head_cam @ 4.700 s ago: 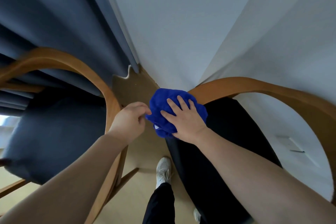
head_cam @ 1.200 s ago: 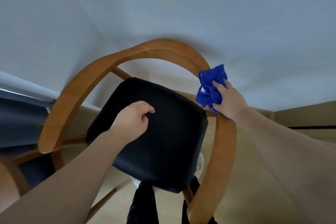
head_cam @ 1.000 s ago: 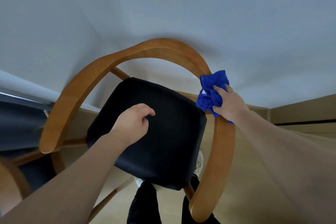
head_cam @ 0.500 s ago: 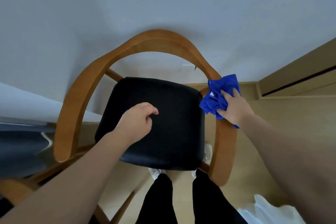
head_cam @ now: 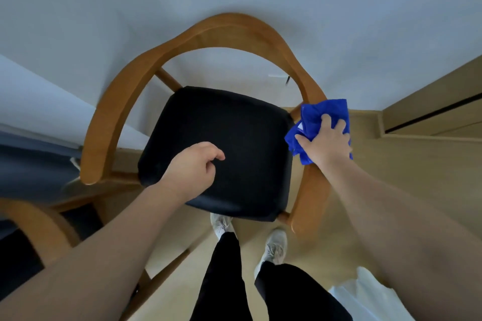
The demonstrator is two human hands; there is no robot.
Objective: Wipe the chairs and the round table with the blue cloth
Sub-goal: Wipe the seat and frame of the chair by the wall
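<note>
A wooden armchair (head_cam: 125,91) with a curved back rail and a black seat cushion (head_cam: 234,143) stands in front of me against a white wall. My right hand (head_cam: 326,142) presses the crumpled blue cloth (head_cam: 318,114) onto the chair's right arm rail (head_cam: 309,198), fingers spread over it. My left hand (head_cam: 194,168) hovers over the front of the black seat, fingers curled loosely, holding nothing. The round table is out of view.
A second wooden chair's arm (head_cam: 34,219) shows at the lower left, beside a dark curtain (head_cam: 31,164). A wooden panel (head_cam: 433,109) runs along the right. Something white (head_cam: 370,297) lies at the bottom right. My feet (head_cam: 273,245) stand on the light wood floor.
My right hand has slid the blue cloth down along the chair's right arm rail, from the curve of the back toward the front. My view has turned to face this chair squarely.
</note>
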